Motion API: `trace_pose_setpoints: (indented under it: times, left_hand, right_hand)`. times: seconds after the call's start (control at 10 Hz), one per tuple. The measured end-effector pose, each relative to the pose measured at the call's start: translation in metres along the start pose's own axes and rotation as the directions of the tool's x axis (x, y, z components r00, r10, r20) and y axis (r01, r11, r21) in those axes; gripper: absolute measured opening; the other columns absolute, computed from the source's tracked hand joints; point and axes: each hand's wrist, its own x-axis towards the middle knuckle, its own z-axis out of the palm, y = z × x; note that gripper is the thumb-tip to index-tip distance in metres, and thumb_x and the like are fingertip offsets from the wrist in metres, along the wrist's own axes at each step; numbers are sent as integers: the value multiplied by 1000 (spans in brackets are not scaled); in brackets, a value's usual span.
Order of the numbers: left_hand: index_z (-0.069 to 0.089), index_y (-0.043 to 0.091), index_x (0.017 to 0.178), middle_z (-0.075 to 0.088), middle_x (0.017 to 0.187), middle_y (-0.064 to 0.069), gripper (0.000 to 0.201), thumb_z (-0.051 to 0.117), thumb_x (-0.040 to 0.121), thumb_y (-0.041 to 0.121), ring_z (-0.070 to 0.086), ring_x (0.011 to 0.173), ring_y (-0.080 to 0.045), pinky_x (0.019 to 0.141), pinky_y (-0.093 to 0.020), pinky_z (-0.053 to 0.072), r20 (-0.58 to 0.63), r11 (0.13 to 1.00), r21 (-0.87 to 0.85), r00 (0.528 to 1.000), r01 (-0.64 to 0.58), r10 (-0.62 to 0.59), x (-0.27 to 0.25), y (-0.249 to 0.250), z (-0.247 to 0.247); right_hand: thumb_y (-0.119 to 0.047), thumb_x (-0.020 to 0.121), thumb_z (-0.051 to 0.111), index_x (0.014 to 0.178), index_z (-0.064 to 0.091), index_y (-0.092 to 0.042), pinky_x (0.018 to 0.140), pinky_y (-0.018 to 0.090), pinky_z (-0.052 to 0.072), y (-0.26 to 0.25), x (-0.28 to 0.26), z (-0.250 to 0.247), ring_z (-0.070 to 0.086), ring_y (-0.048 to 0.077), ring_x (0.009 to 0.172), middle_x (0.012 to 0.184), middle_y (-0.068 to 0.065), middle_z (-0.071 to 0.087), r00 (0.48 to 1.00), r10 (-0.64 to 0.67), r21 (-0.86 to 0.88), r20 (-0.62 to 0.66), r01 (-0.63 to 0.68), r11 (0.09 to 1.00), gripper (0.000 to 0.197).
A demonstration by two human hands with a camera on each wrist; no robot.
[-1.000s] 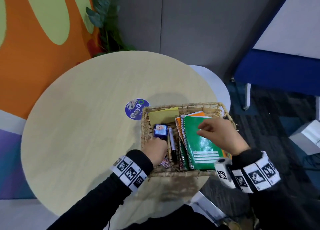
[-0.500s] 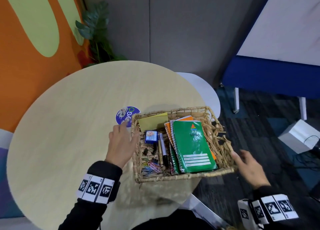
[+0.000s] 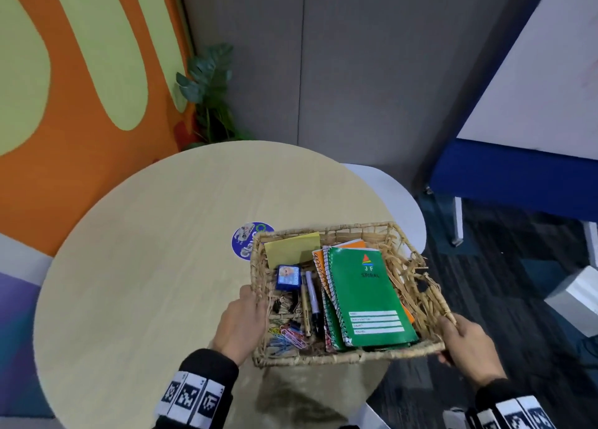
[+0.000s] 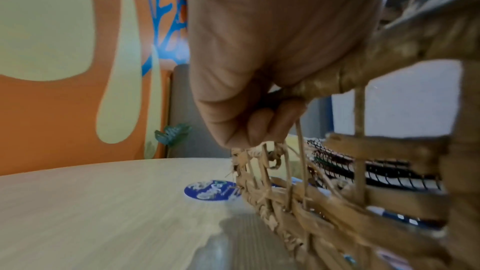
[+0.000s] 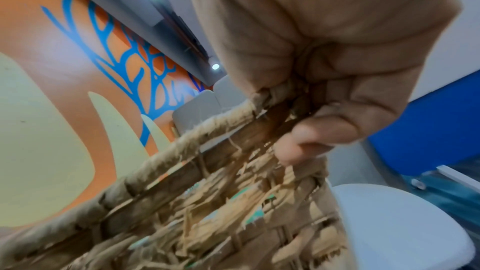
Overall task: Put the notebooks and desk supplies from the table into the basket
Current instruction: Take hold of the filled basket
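Observation:
A woven straw basket (image 3: 326,360) is held above the near right edge of the round table (image 3: 155,266), casting a shadow below. Inside lie a green spiral notebook (image 3: 369,296) over an orange one (image 3: 318,260), a yellow pad (image 3: 293,249), a small blue box (image 3: 288,276), pens (image 3: 312,299), binder clips and coloured paper clips (image 3: 288,334). My left hand (image 3: 241,321) grips the basket's left rim (image 4: 337,77), fingers curled round it. My right hand (image 3: 466,344) grips the frayed right corner (image 5: 275,98).
A round blue sticker (image 3: 247,239) lies on the table beside the basket's far left corner. A white chair seat (image 3: 394,195) stands behind the table. A blue bench (image 3: 517,176) and a white box (image 3: 579,296) are on the right. A plant (image 3: 210,92) is at the wall.
Both hands left the basket's contents, moved out to its sides, and now grip its rim. The basket has lifted off the table.

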Motion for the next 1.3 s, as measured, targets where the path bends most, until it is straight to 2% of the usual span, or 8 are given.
trace_pose_setpoints:
  times: [0.2, 0.3, 0.5, 0.6, 0.7, 0.9, 1.1, 1.3]
  left_hand:
    - [38, 24, 103, 60, 70, 7, 10, 35, 99, 33, 57, 57, -6, 43, -16, 38, -216, 986, -168, 976, -9, -28, -16, -13, -57]
    - [34, 27, 103, 58, 69, 8, 5, 35, 100, 31, 53, 55, -1, 48, -11, 44, -314, 967, -252, 943, 27, -108, -20, -23, -82]
    - [38, 20, 103, 67, 92, -13, 8, 40, 98, 26, 63, 82, -33, 67, -34, 42, -454, 868, -443, 778, 225, -433, -12, -70, -116]
    - [40, 18, 101, 68, 104, -25, 9, 45, 95, 23, 63, 98, -43, 67, -34, 37, -456, 766, -563, 655, 312, -602, 2, -95, -126]
    - [48, 10, 102, 67, 100, -30, 12, 48, 94, 19, 65, 92, -47, 64, -34, 33, -457, 690, -626, 546, 364, -702, 22, -120, -132]
    - [47, 2, 117, 65, 104, -30, 30, 44, 96, 23, 64, 94, -46, 67, -36, 37, -389, 558, -714, 422, 424, -819, 65, -165, -133]
    - [48, -3, 117, 63, 102, -39, 34, 50, 93, 21, 63, 93, -50, 79, -45, 49, -294, 417, -783, 315, 462, -902, 90, -182, -132]
    - [50, -4, 110, 65, 94, -31, 49, 46, 93, 41, 65, 82, -37, 78, -39, 52, -248, 399, -814, 368, 423, -896, 84, -197, -139]
  right_hand:
    - [-25, 91, 52, 75, 67, -19, 54, 28, 49, -85, 19, -6, 62, 19, 40, 47, 9, 67, 983, -180, 115, 46, 173, 978, 23]
    - [-16, 90, 54, 72, 68, -10, 60, 35, 53, -134, 42, 10, 64, 28, 50, 55, 15, 68, 963, -261, 233, 72, 238, 943, 24]
    - [-3, 83, 59, 71, 60, 1, 57, 32, 44, -257, 96, 99, 53, 24, 56, 60, 12, 58, 828, -482, 302, 288, 399, 866, 12]
    - [-1, 81, 62, 72, 56, -3, 58, 33, 42, -317, 116, 156, 52, 22, 60, 65, 14, 55, 735, -523, 276, 431, 444, 852, 12]
    - [-7, 82, 65, 88, 59, 3, 62, 35, 47, -366, 131, 218, 55, 23, 60, 70, 13, 58, 671, -534, 225, 514, 495, 839, 14]
    - [-8, 85, 65, 106, 53, -6, 68, 35, 54, -435, 140, 312, 59, 25, 72, 86, 14, 63, 610, -570, 224, 551, 549, 805, 24]
    - [-14, 86, 63, 115, 53, -6, 84, 50, 56, -457, 152, 367, 67, 37, 93, 99, 18, 66, 610, -541, 149, 579, 573, 806, 32]
    - [-28, 88, 61, 133, 44, -8, 91, 39, 52, -470, 146, 355, 64, 32, 105, 114, 17, 67, 631, -493, 18, 599, 605, 796, 52]
